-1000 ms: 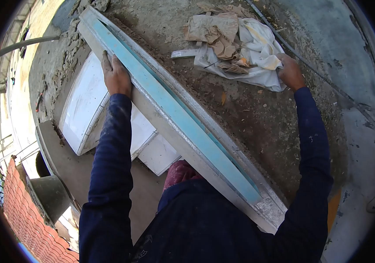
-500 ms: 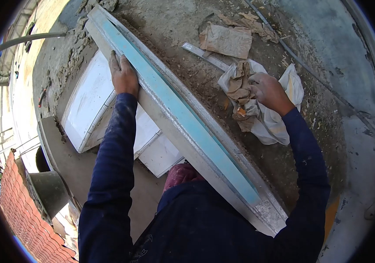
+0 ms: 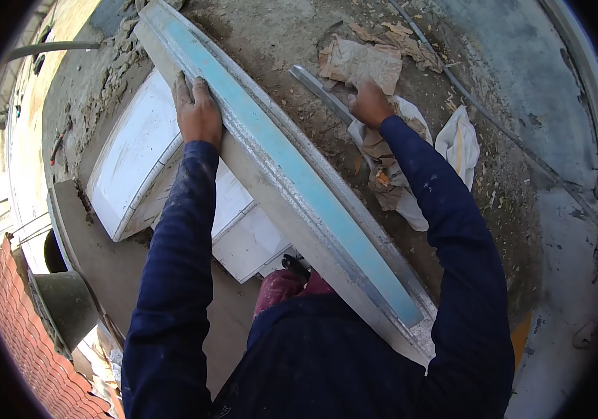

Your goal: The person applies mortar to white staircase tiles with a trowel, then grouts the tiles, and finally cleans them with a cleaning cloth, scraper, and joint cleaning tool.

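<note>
My left hand (image 3: 200, 115) lies on the grey edge of a long moulded piece (image 3: 271, 153) with a light blue strip down its middle, its fingers pointing up along it. The piece runs diagonally from the upper left to my body. My right hand (image 3: 370, 103) is closed around the near part of a thin metal strip (image 3: 318, 89), beside a crumpled brown paper bag (image 3: 358, 64). Below that hand and partly behind my forearm lies a white sack (image 3: 414, 211) with torn brown paper (image 3: 381, 150).
White panels (image 3: 135, 157) stand left of the long piece. A dark bucket (image 3: 67, 307) is at the lower left, near red roof tiles (image 3: 33, 342). A hose (image 3: 498, 126) crosses the ground at right. Rubble (image 3: 121, 66) lies at the upper left.
My right hand has moved up and left from the torn paper and white sack to the metal strip, which is now tilted. My left hand stays on the long piece.
</note>
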Available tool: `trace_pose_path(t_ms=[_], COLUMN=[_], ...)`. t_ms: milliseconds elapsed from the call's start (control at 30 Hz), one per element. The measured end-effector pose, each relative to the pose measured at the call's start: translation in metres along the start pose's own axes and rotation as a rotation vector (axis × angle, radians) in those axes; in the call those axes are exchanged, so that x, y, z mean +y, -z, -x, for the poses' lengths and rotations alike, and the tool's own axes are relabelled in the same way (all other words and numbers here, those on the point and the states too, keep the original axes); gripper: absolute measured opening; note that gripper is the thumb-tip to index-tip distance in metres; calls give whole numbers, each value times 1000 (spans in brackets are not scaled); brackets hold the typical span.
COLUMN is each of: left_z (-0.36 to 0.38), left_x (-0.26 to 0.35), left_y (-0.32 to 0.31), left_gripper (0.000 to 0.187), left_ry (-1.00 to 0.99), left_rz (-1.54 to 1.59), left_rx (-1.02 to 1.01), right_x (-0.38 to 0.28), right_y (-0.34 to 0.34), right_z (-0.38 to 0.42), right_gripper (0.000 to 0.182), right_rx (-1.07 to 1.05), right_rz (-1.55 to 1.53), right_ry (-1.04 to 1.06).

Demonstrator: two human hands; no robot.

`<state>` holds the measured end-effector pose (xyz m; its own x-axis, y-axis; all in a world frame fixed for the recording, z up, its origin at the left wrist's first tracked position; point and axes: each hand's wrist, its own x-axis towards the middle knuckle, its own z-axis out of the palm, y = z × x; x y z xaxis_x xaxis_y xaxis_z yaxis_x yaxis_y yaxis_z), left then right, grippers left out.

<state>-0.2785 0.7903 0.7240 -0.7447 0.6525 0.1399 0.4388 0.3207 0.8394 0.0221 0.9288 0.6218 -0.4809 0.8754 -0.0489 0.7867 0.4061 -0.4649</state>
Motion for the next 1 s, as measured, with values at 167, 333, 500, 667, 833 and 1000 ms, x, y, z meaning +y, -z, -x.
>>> trace_pose_path(t_ms=[167, 333, 500, 667, 833, 1000], left_z=[0, -1, -1, 1, 2, 0], left_x=[1, 0, 1, 3, 3, 1], left_y=[3, -1, -1, 0, 1, -1], left_gripper=[63, 63, 63, 62, 62, 62], left_ry=[5, 15, 3, 6, 10, 4], left_rz=[-14, 18, 3, -10, -18, -11], left_rx=[7, -4, -11, 5, 0, 9], right_x=[47, 61, 82, 56, 13, -9], right_y=[19, 5, 12, 25, -6, 13], right_z=[7, 14, 25, 36, 7, -31], right_gripper=[39, 53, 50, 40, 38, 30], right_rx=[-83, -61, -253, -6, 1, 110], right_rz=[137, 88, 107, 176, 234, 125], right_ry=[-384, -449, -416, -216, 193, 244])
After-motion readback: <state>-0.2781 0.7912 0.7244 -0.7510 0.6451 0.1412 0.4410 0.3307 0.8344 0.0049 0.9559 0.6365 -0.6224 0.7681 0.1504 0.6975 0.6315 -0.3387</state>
